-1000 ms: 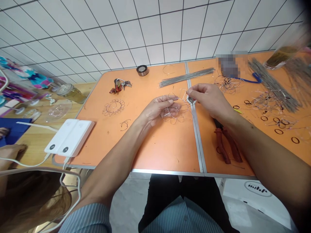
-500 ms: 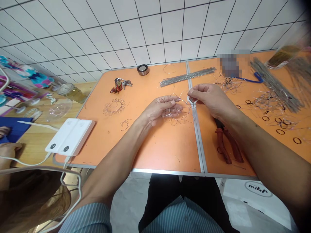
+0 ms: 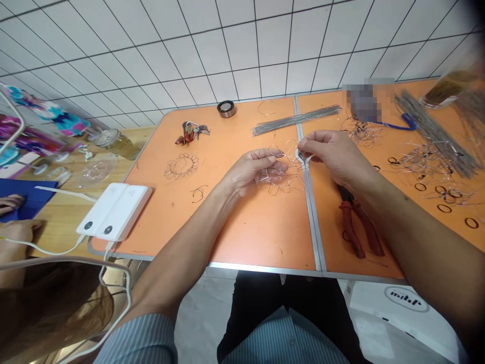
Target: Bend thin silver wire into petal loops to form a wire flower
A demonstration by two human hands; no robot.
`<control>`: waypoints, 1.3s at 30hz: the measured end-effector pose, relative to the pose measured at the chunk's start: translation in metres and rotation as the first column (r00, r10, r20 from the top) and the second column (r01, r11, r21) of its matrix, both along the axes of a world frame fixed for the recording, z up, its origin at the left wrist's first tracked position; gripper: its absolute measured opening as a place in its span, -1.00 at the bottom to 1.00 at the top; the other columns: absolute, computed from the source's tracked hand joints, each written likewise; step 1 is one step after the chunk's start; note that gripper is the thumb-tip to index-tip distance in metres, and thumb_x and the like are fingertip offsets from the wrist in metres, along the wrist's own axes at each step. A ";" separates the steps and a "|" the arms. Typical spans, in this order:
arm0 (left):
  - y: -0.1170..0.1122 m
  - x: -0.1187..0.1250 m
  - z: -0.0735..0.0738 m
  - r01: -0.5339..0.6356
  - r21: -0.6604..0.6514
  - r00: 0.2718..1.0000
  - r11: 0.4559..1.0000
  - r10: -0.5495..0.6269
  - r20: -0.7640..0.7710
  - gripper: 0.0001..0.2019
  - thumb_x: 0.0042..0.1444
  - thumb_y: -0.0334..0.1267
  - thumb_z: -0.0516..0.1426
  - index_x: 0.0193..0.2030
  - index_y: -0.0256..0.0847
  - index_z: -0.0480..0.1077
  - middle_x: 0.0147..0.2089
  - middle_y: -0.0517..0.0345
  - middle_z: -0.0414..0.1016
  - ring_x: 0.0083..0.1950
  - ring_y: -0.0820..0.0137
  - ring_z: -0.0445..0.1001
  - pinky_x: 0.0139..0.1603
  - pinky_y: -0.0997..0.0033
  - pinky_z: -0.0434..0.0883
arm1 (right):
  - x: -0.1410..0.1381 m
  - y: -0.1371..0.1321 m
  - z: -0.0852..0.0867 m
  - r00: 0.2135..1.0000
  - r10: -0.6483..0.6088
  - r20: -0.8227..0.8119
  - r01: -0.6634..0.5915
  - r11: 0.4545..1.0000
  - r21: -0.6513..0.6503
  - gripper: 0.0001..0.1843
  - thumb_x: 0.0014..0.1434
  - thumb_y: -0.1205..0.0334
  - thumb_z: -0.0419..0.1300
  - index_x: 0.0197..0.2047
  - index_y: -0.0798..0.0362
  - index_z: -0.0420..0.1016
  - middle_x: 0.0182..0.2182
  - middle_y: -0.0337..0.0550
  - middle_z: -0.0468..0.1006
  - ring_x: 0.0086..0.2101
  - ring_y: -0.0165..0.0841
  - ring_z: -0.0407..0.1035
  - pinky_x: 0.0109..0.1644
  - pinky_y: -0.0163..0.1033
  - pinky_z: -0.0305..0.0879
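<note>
My left hand [image 3: 255, 169] pinches a looped wire ring [image 3: 282, 188] between thumb and fingers, a little above the orange table. The ring is thin, silvery wire bent into petal-like loops. At its far right side, my right hand [image 3: 326, 151] is closed, thumb against index finger, on the wire; a thin strand curves between both hands. The exact spot it grips is partly hidden by the fingers. A second looped wire ring [image 3: 182, 166] lies flat to the left. Below my right forearm rest red-handled pliers [image 3: 354, 227], their jaws partly covered.
Straight wires [image 3: 295, 120] lie behind my hands, near a roll of tape [image 3: 226, 108] and keys [image 3: 192, 132]. Tangled wire pieces [image 3: 428, 156] and dark rings [image 3: 444, 208] are scattered right. White power banks [image 3: 115, 212] sit at the left edge, beside another person's hand [image 3: 18, 230].
The view has turned slightly left, so everything sits a little further right. Between my hands, the wire strand now shows as a wider curve. Both hands keep their hold.
</note>
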State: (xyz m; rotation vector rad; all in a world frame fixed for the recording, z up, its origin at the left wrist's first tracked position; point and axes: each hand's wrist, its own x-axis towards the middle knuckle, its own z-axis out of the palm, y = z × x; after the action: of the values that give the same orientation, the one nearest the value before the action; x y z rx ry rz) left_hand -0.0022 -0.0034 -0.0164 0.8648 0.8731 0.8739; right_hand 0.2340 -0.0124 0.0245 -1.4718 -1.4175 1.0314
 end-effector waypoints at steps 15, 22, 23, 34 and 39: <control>0.000 0.000 0.000 0.020 -0.006 1.000 1.000 -0.020 -0.007 -0.93 0.42 -0.35 0.43 -0.02 -0.25 0.76 -0.19 -0.02 0.85 -0.19 0.31 0.83 -0.02 0.32 0.72 | -0.001 -0.001 -0.006 1.000 0.009 -0.006 -0.008 0.993 0.119 -0.81 0.22 0.45 0.47 -0.21 -0.06 0.78 -0.25 -0.16 0.76 -0.18 -0.20 0.58 0.04 -0.05 0.53; 0.000 -0.002 -0.002 0.026 0.006 0.999 1.000 -0.026 -0.021 -0.88 0.40 -0.31 0.46 0.02 -0.23 0.76 -0.16 -0.03 0.86 -0.14 0.28 0.84 0.05 0.26 0.73 | -0.001 -0.002 -0.004 0.998 0.023 0.065 -0.030 0.994 0.107 -0.87 0.33 0.33 0.42 -0.20 -0.06 0.82 -0.31 -0.16 0.72 -0.22 -0.19 0.55 -0.03 -0.06 0.47; 0.001 -0.002 -0.003 0.027 0.008 0.999 1.000 -0.026 -0.021 -0.88 0.40 -0.31 0.46 0.02 -0.23 0.76 -0.15 -0.03 0.86 -0.13 0.27 0.85 0.05 0.26 0.73 | -0.001 -0.002 -0.004 0.998 0.029 0.062 -0.036 0.993 0.110 -0.88 0.35 0.29 0.41 -0.23 -0.06 0.80 -0.31 -0.15 0.71 -0.22 -0.18 0.55 -0.05 -0.06 0.46; 0.000 -0.001 0.001 0.058 -0.011 0.998 0.998 -0.058 -0.012 -0.91 0.42 -0.38 0.39 0.01 -0.26 0.75 -0.14 -0.05 0.87 -0.16 0.30 0.84 0.01 0.30 0.73 | -0.007 -0.008 0.002 0.993 0.009 0.116 -0.022 0.993 0.118 -0.85 0.30 0.25 0.45 -0.35 -0.10 0.74 -0.29 -0.15 0.77 -0.21 -0.16 0.58 0.00 -0.01 0.50; 0.001 -0.001 0.000 0.066 -0.016 0.998 0.998 -0.066 0.000 -0.85 0.39 -0.38 0.38 0.05 -0.26 0.73 -0.10 -0.09 0.88 -0.11 0.25 0.86 0.01 0.27 0.75 | -0.008 -0.009 0.004 0.993 -0.008 0.117 -0.007 0.992 0.124 -0.82 0.30 0.32 0.45 -0.36 -0.09 0.74 -0.30 -0.16 0.76 -0.22 -0.18 0.58 -0.01 -0.03 0.50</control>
State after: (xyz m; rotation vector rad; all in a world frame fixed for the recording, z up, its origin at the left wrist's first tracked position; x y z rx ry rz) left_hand -0.0027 -0.0026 -0.0165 0.8753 0.8465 0.8082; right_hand 0.2264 -0.0213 0.0283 -1.4614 -1.5361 0.8518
